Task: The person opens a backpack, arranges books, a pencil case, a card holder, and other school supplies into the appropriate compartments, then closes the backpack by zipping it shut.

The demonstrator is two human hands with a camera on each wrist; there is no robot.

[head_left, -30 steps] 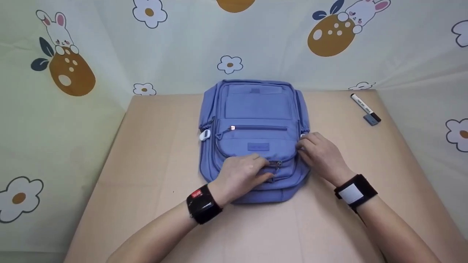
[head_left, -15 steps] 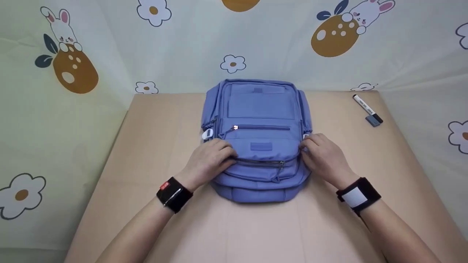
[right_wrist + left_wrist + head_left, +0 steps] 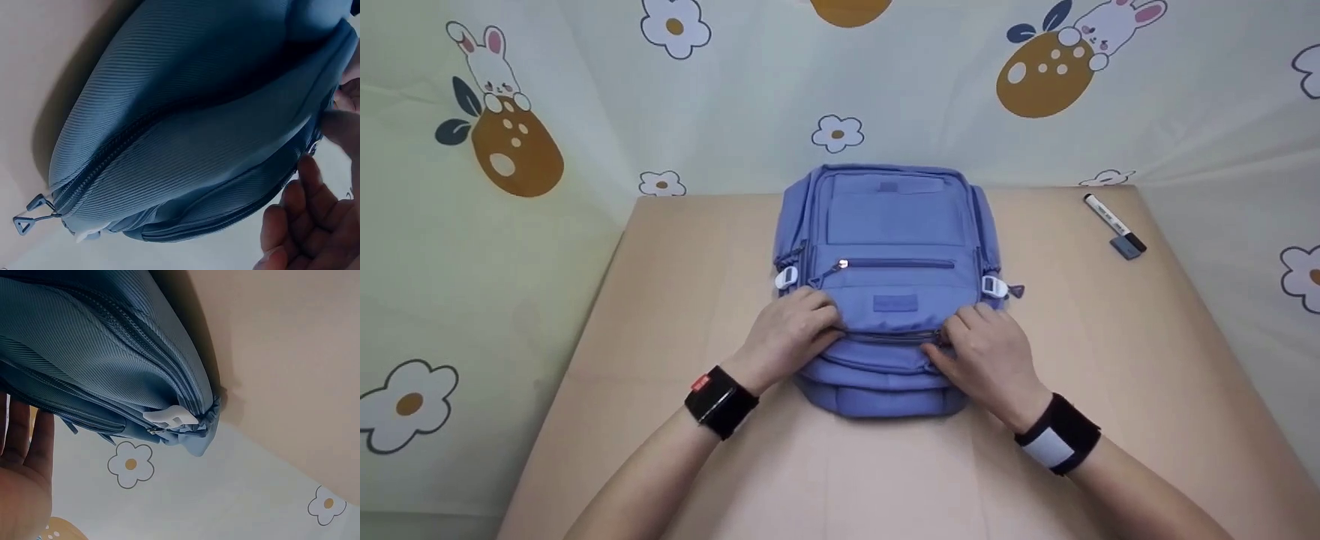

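A blue backpack (image 3: 896,217) lies front side up at the middle of the table. My left hand (image 3: 793,330) pinches the left end of the curved front pocket's edge; in the left wrist view its fingers (image 3: 40,444) reach up to that edge. At the other end of the zipper (image 3: 885,337), my right hand (image 3: 990,352) has thumb and forefinger closed at the slider. The right wrist view shows the metal slider (image 3: 313,147) between those fingertips, its pull mostly hidden. The front pocket's zipper line gapes slightly between both hands.
White buckles sit on the bag's sides, one left (image 3: 786,278) and one right (image 3: 994,286). A marker (image 3: 1110,217) and a small grey-blue block (image 3: 1126,247) lie at the table's back right. Patterned cloth (image 3: 735,97) hangs behind the tan table (image 3: 682,300).
My left hand has shifted from the zipper's right end to the pocket's left edge. My right hand has left the bag's right side and come to the zipper slider, uncovering the right buckle.
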